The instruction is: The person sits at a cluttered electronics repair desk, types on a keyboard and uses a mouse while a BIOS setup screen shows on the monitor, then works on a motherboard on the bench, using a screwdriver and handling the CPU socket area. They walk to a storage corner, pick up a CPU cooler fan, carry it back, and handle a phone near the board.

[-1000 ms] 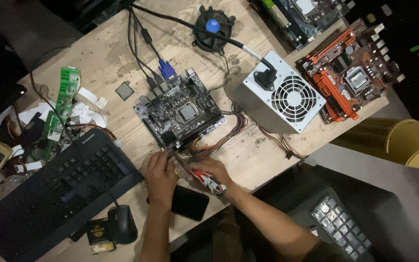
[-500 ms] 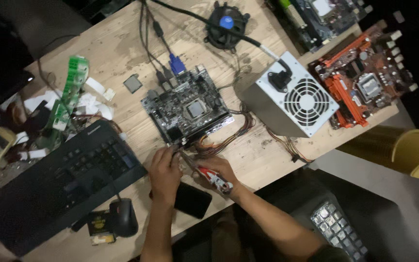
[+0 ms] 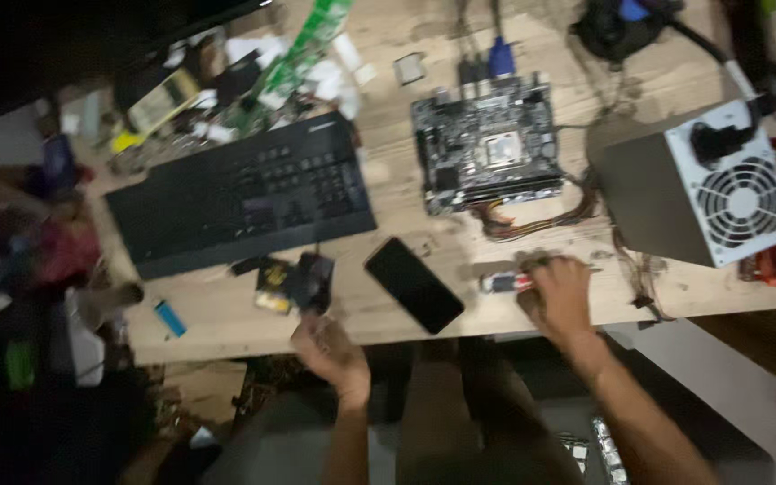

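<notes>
Now the right hand (image 3: 560, 296) curls its fingers over a red-handled tool (image 3: 505, 283) (blurred), left hand (image 3: 330, 350) loosely cupped, empty.

Only real screen near you is the black phone (image 3: 414, 285), lying flat and dark on the wooden desk's front edge, between your hands. Up at the back left there's a long green packet (image 3: 303, 40) and a yellowish handheld gadget (image 3: 165, 99), both too blurry to make out.
</notes>
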